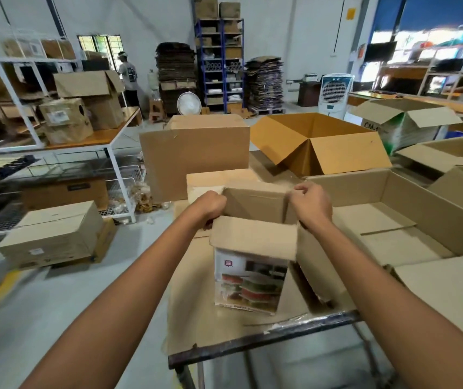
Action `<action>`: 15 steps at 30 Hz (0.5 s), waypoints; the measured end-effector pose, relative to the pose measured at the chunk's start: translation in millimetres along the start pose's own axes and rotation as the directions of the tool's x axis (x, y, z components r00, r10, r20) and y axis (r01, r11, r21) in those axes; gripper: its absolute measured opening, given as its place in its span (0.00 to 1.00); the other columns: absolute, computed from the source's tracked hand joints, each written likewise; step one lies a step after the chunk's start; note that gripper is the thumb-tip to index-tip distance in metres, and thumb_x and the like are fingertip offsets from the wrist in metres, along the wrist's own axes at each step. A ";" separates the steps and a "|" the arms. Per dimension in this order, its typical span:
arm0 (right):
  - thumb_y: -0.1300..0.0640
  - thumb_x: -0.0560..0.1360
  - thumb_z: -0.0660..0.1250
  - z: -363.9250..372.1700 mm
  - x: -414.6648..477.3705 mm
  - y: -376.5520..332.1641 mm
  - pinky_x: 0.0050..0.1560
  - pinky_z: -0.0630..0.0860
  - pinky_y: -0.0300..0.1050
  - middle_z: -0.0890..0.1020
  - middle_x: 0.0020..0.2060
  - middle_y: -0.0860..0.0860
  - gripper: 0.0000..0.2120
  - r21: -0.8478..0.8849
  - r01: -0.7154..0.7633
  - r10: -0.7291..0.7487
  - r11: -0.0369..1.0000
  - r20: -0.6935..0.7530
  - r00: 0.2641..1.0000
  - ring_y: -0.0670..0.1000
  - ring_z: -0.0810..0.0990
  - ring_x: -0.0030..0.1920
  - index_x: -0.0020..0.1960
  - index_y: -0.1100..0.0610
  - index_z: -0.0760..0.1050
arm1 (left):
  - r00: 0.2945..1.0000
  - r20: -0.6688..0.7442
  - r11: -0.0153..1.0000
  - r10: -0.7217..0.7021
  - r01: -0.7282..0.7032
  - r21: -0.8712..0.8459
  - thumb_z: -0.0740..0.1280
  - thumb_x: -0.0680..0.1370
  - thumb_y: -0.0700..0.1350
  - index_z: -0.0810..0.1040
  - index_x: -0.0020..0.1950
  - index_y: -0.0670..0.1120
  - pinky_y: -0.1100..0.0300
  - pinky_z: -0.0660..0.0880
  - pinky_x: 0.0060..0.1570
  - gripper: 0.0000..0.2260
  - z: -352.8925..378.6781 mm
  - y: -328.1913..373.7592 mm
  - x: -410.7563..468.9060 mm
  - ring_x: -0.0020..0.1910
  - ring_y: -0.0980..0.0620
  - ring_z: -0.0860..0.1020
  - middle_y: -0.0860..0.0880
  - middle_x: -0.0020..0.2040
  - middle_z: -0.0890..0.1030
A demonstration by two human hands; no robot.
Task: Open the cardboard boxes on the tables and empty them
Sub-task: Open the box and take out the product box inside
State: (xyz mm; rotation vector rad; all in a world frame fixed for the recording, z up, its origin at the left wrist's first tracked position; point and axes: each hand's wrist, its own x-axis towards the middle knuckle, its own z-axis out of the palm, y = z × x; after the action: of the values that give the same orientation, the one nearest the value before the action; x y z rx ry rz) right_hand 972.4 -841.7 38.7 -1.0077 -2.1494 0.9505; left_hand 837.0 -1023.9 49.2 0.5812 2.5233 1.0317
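Cardboard covered most of the worktop, whose dark metal edge showed only at the near side. Largest on it was a wide shallow box to the right, its flaps spread and its bare floor visible, so it looked already emptied. Behind that stood a yellow-brown box, also open with its flaps splayed outward. To its left a tall plain box sat shut, probably waiting its turn.

The box in hand was the small printed box, upright near the front edge of the worktop, just beside the wide shallow box, with pictures of stacked containers on its near face. Its near flap hung forward over that face.

Both hands were clamped on it, well apart. The left hand curled round the left flap and the right hand round the right flap, seemingly to pull the mouth wide and steady the box at once. Whether anything lay inside could not be told; only the inner back wall showed.
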 end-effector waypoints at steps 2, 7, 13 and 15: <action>0.48 0.78 0.67 -2.6 -15.2 -4.9 0.51 0.76 0.48 0.83 0.51 0.48 0.12 -0.010 0.048 -0.047 0.999 0.093 0.995 0.52 0.79 0.51 0.58 0.52 0.81 | 0.999 0.035 0.995 -0.042 0.044 -0.084 0.51 0.78 0.36 0.69 0.42 0.40 0.65 0.61 0.24 0.09 -2.2 -3.0 -9.4 0.23 0.51 0.65 0.44 0.29 0.68; 0.43 0.81 0.62 1.7 -50.2 -6.8 0.65 0.70 0.51 0.77 0.68 0.54 0.26 -0.061 0.171 -0.144 0.983 0.311 0.939 0.56 0.74 0.66 0.73 0.56 0.72 | 0.998 0.046 0.980 -0.051 0.058 -0.189 0.52 0.79 0.36 0.70 0.39 0.41 0.68 0.64 0.19 0.11 2.5 -5.8 -30.7 0.18 0.50 0.68 0.43 0.28 0.70; 0.35 0.81 0.55 -13.3 -62.4 1.7 0.74 0.64 0.58 0.66 0.77 0.56 0.34 -0.176 0.291 -0.219 0.941 0.339 0.915 0.57 0.63 0.76 0.80 0.54 0.60 | 1.000 -0.020 0.990 -0.002 -0.001 -0.142 0.56 0.83 0.48 0.70 0.43 0.40 0.64 0.65 0.25 0.14 5.0 -15.3 -48.9 0.19 0.48 0.68 0.43 0.28 0.69; 0.34 0.79 0.56 -18.1 -64.2 0.9 0.73 0.65 0.58 0.65 0.77 0.55 0.35 -0.181 0.318 -0.245 0.931 0.336 0.909 0.57 0.64 0.76 0.79 0.53 0.61 | 0.996 -0.081 0.998 0.045 -0.050 -0.050 0.55 0.84 0.55 0.72 0.55 0.40 0.61 0.66 0.27 0.18 1.5 -16.7 -53.9 0.24 0.46 0.72 0.43 0.33 0.74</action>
State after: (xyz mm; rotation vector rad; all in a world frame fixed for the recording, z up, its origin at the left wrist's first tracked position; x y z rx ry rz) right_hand 1021.3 -887.0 36.0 -0.6490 -2.6315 0.7665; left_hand 879.7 -1060.5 44.9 0.5992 2.5538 1.1558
